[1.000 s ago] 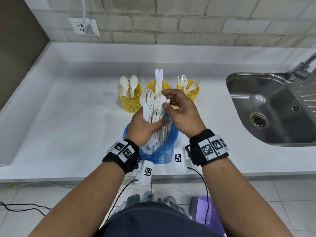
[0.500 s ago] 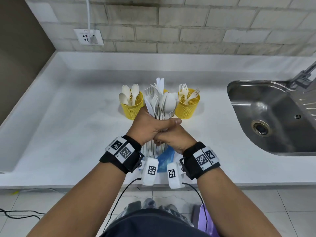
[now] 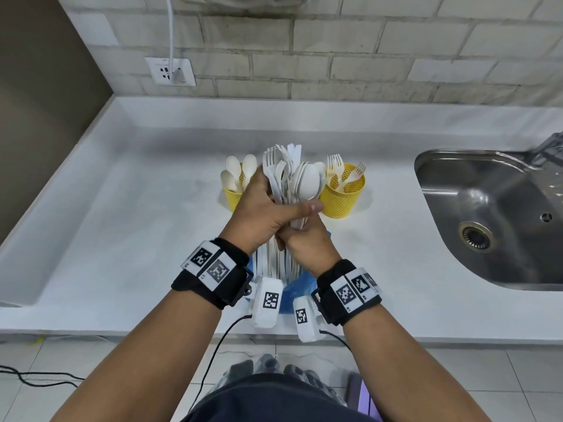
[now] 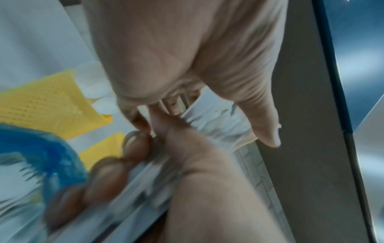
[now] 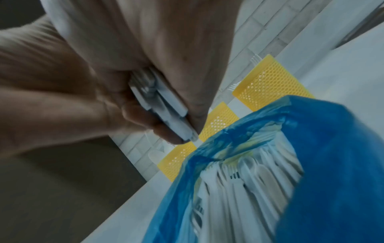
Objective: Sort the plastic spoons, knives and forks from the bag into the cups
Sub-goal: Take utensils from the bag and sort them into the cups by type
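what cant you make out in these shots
- Middle yellow cup: hidden in the head view behind the cutlery bundle that both hands hold; only knife tips show.
- Blue bag: head view, mostly covered by wrists and trackers.
- Faucet: cut off by the right edge.
- Left wrist view: motion blur, cutlery types unreadable.

Bare countertop point(image 3: 106, 226) fills the left half of the head view — open passage there. Mid-frame is crowded: three yellow cups stand in a row, the spoon cup point(image 3: 233, 197) left, the fork cup point(image 3: 342, 197) right, the middle one hidden behind the bundle of cutlery point(image 3: 289, 181). The blue bag point(image 3: 294, 286) sits by the near edge. At right the sink point(image 3: 493, 220) drops away.
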`<state>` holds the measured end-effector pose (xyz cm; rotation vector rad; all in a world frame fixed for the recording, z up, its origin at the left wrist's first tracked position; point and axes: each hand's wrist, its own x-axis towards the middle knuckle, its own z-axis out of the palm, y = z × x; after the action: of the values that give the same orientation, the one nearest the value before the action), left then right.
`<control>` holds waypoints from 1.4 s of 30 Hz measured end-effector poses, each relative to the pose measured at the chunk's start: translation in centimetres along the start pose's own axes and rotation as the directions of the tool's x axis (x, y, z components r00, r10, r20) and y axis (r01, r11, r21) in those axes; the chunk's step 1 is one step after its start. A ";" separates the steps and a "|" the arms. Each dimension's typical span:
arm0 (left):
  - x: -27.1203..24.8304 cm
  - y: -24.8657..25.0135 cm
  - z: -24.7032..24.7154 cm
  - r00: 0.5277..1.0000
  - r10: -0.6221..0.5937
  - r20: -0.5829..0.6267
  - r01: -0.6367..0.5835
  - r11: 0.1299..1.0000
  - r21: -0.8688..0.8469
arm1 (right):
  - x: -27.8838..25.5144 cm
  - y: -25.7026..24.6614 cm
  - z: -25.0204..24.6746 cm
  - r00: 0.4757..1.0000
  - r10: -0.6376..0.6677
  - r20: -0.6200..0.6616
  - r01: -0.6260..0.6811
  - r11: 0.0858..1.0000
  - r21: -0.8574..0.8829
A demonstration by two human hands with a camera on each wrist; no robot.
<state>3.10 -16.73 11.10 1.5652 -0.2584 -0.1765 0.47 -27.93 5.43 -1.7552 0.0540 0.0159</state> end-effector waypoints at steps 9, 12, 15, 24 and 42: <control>1.2 1.9 -1.4 0.822 0.564 0.080 -0.493 0.634 0.596 | 0.9 0.8 0.5 0.992 -0.104 -0.064 0.101 0.993 -0.057; 1.2 1.8 -1.4 0.829 0.557 0.053 -0.468 0.639 0.610 | 1.1 0.3 0.6 0.988 -0.117 -0.100 0.116 0.993 -0.017; 1.2 2.0 -1.3 0.850 0.516 0.108 -0.466 0.641 0.610 | 1.0 0.0 0.5 0.993 -0.075 -0.086 0.076 0.997 0.010; 0.9 2.0 -1.6 0.940 0.323 0.110 -0.341 0.908 0.245 | 0.2 -0.8 -0.6 1.000 -0.013 -0.024 0.017 0.990 0.139; -0.3 0.2 -1.1 0.984 0.107 0.140 -0.128 0.981 0.146 | 0.4 -0.9 0.2 0.995 -0.060 -0.082 0.074 0.980 0.183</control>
<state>3.09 -15.55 11.34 1.6890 -0.4769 -0.1700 0.89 -27.62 6.26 -1.5695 0.0503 -0.1019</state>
